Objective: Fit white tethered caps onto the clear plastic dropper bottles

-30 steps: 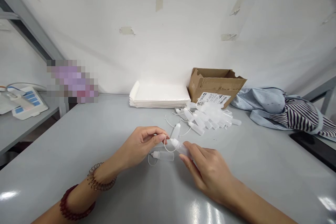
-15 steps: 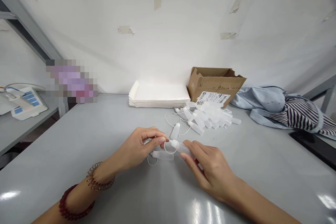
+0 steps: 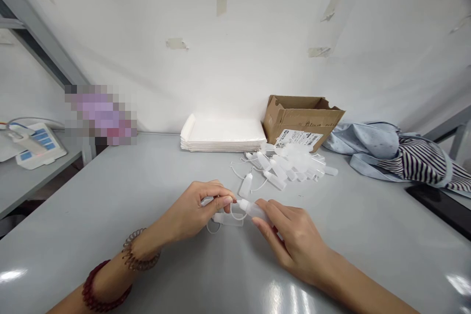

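Note:
A small translucent squeeze bottle [image 3: 254, 210] with a white pointed nozzle lies tilted in my right hand [image 3: 290, 230], whose thumb and fingers close round its body. From its neck a thin white strap [image 3: 237, 217] loops to the fingertips of my left hand [image 3: 206, 206]. That hand pinches the strap's cap end right at the nozzle tip; the cap itself is mostly hidden by the fingers. Under and behind the left fingers, another such bottle [image 3: 233, 219] rests on the table, its strap loop on the left side.
Beyond my hands lies a pile of similar bottles [image 3: 294, 159], with one bottle [image 3: 245, 185] closer in. Behind stand a stack of white padded envelopes [image 3: 224, 132] and an open cardboard box [image 3: 301, 120]. Blue and striped cloth [image 3: 375, 149] and a black object [image 3: 441, 208] are at right.
My left fingertips have shifted slightly toward the nozzle, and the bottle has moved a little in my right hand. The pile, envelopes and box stay as they were.

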A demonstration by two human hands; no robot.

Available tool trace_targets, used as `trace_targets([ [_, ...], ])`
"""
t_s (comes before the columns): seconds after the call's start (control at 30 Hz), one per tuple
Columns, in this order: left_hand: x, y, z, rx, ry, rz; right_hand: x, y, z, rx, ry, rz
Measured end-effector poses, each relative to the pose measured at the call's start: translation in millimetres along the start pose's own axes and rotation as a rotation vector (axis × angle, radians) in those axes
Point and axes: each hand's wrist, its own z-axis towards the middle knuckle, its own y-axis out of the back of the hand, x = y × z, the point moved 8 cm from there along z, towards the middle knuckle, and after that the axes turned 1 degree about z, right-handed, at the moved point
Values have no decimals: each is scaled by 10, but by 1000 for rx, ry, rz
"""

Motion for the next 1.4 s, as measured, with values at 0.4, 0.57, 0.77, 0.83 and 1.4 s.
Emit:
trace_targets([
  [0.4, -42, -34, -13, 19, -25, 9, 9, -41, -24, 29, 11, -1],
  [0.57, -67, -63, -33, 31, -28, 20, 4, -160, -40, 144, 7, -35],
  [0.77, -93, 2, -56, -32, 23, -6, -57, -259, -38, 175, -49, -76],
  [0.83, -79, 52, -63, -85, 50, -16, -100, -269, -31, 176, -91, -77],
  [1.4, -123, 72, -65, -147, -41, 3, -129, -283, -24, 180, -131, -62],
])
